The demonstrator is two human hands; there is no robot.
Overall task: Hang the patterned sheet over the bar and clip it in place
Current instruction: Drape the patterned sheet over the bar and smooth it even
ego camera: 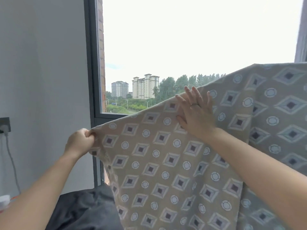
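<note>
The patterned sheet, beige with diamonds and circles, hangs spread in front of the window and slopes up to the right. My left hand grips its left corner in a fist. My right hand lies flat against the sheet near its upper edge, fingers straight and spread, a ring on one finger. The bar is hidden behind the sheet. No clip is in view.
A dark window frame stands left of the sheet, beside a grey wall. A wall socket with a plug and cable is at the far left. Dark fabric lies below. A grey curtain edge hangs at the upper right.
</note>
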